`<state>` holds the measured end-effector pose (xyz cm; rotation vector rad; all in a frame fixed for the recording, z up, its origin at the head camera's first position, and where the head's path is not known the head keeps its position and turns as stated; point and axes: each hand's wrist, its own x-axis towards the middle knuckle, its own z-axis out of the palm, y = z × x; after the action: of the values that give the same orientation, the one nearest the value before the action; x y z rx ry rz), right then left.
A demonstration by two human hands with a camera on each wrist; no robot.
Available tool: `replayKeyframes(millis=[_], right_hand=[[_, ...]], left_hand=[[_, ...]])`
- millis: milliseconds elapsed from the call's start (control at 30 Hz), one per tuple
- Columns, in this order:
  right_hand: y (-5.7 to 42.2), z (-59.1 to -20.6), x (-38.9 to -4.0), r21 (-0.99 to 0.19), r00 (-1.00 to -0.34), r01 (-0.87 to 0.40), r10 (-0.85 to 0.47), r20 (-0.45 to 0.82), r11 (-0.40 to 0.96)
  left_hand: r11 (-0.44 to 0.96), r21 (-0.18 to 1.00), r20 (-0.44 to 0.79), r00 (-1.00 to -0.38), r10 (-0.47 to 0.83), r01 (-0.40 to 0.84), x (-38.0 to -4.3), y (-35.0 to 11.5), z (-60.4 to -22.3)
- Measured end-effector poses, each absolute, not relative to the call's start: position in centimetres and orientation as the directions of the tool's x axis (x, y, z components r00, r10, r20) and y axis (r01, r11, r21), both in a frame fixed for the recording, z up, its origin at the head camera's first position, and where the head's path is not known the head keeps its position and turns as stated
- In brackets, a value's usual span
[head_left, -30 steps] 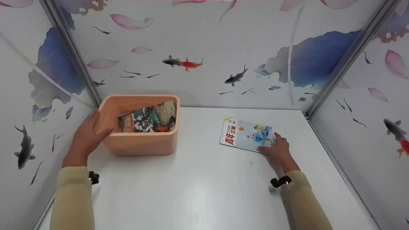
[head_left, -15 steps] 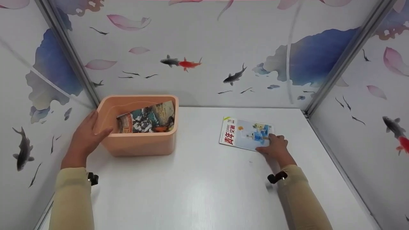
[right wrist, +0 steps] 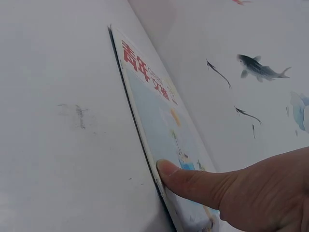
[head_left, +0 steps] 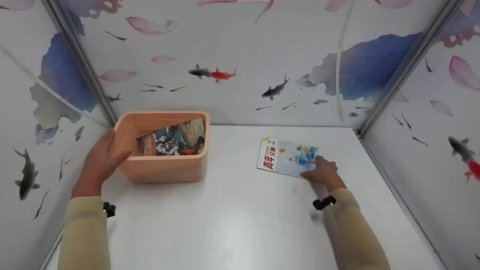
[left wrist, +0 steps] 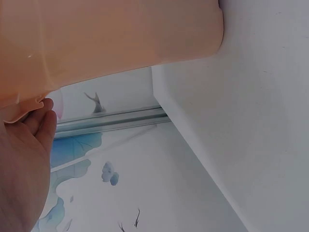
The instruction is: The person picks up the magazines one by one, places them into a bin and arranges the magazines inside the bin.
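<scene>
A peach plastic bin (head_left: 165,170) stands at the back left. My left hand (head_left: 99,161) holds its left rim, thumb over the front corner; the left wrist view shows fingertips curled against the rim's underside. Inside the bin lies a printed magazine (head_left: 170,140), tilted and partly hidden by the front wall. On the right of the table another magazine (head_left: 290,157), pale blue with red lettering, lies flat. My right hand (head_left: 324,172) grips its right end, thumb at the near edge and fingers at the far side. In the right wrist view those fingers are hidden.
A white tabletop (head_left: 225,221) lies under everything. White wall panels (head_left: 240,45) printed with fish and petals enclose it at the back and both sides. Metal corner posts (head_left: 408,71) join the panels. The bin is close to the back left corner.
My right hand has shifted slightly left, and its fingers have come in further over the magazine's right end. The left hand still holds the bin, which stays put.
</scene>
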<state>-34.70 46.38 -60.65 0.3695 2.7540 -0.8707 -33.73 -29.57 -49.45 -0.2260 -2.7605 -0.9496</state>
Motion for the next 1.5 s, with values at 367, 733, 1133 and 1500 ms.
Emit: replayKeyframes(millis=[367,733,1133,1500], right_hand=[[47.6,-61.3,-35.3,-0.582,-0.944,0.299,0.147,-0.294,0.756],[47.8,-61.0,-34.9,-0.635,-0.956,0.283,0.161,-0.244,0.719],[47.7,-60.2,-34.8,-0.590,-0.959,0.267,0.150,-0.241,0.762],[48.9,-61.1,-34.9,-0.680,-0.947,0.289,0.096,-0.307,0.673]], left_hand=[[0.786,0.586,0.235,-0.970,0.069,0.198,-33.8,-29.7,-49.3],[0.783,0.590,0.240,-0.969,0.064,0.198,-33.8,-29.7,-49.3],[0.784,0.587,0.251,-0.966,0.062,0.202,-33.9,-29.7,-49.5],[0.772,0.596,0.258,-0.963,0.077,0.221,-33.8,-29.7,-49.6]])
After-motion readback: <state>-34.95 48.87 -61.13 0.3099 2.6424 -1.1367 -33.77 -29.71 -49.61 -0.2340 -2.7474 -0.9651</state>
